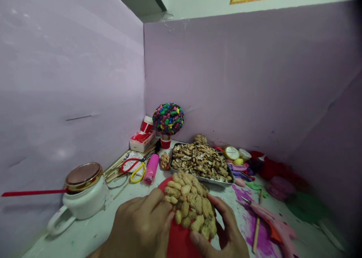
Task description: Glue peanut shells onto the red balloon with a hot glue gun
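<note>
Between my hands is a red ball [181, 240], partly covered with peanut shells [195, 201]. My left hand [141, 224] presses against its left side with curled fingers; whether a single shell is pinched there is hidden. Wrapped around the right side, my right hand [224, 231] holds the ball with the thumb in front and fingers behind. Just beyond the ball, a metal tray [217, 182] is heaped with loose peanut shells [198, 158].
At left stands a white mug [87, 199] with a gold-rimmed lid and red stick. Scissors [135, 167], a pink roll [152, 169] and a tissue pack [141, 140] lie behind it. A colourful ball on a cup [168, 118] stands at the back; paint-stained tools [257, 228] lie right.
</note>
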Action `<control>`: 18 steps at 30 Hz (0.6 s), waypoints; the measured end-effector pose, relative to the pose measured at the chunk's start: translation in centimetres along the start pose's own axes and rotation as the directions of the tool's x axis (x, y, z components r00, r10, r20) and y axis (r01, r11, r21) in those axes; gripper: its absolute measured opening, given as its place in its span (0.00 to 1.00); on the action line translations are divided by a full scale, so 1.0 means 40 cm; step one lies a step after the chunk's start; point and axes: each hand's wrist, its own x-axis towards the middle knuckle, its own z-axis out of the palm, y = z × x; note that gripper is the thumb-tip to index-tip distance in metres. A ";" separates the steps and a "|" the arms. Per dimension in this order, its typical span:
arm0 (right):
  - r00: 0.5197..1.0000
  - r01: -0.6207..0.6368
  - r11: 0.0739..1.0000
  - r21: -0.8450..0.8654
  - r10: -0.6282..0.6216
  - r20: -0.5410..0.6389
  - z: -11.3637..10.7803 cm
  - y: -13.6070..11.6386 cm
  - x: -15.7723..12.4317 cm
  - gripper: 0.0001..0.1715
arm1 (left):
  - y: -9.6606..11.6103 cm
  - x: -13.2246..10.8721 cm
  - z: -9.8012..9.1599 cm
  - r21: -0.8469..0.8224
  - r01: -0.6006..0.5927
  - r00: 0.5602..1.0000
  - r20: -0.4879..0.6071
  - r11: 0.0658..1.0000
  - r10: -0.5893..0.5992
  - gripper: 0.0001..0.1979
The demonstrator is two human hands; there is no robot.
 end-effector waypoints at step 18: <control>0.818 -0.487 0.807 0.334 0.287 0.499 0.004 -0.041 0.006 0.39 | -0.113 0.073 -0.085 -0.550 0.509 0.851 0.205 0.662 -0.484 0.04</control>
